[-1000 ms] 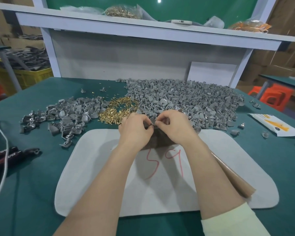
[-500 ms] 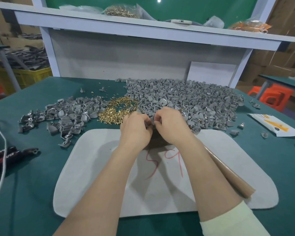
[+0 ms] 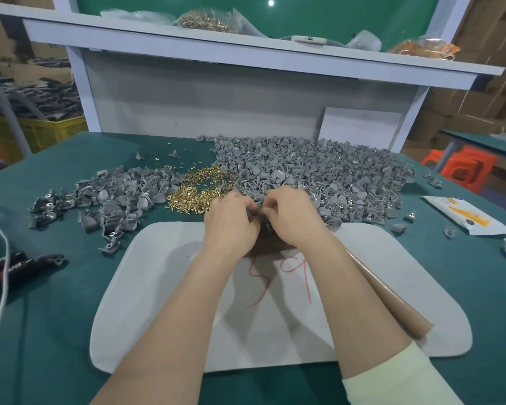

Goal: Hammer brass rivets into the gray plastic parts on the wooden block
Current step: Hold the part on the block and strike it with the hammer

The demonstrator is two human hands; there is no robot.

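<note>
My left grip, right grip both pinch gray part above wooden block. Risk: small part slips, falls into loose pile at worktop's far edge.

Teal table, grey plastic parts, brass-gold rivets, white mat with red scrawl

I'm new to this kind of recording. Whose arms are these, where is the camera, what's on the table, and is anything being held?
No machine here: these are a person's bare arms, filmed by a camera on their head looking down. On the green table lie a white felt mat, a heap of brass rivets and two heaps of gray plastic parts. The left hand and right hand together pinch one gray plastic part over a dark wooden block. Any rivet there is hidden.
</note>
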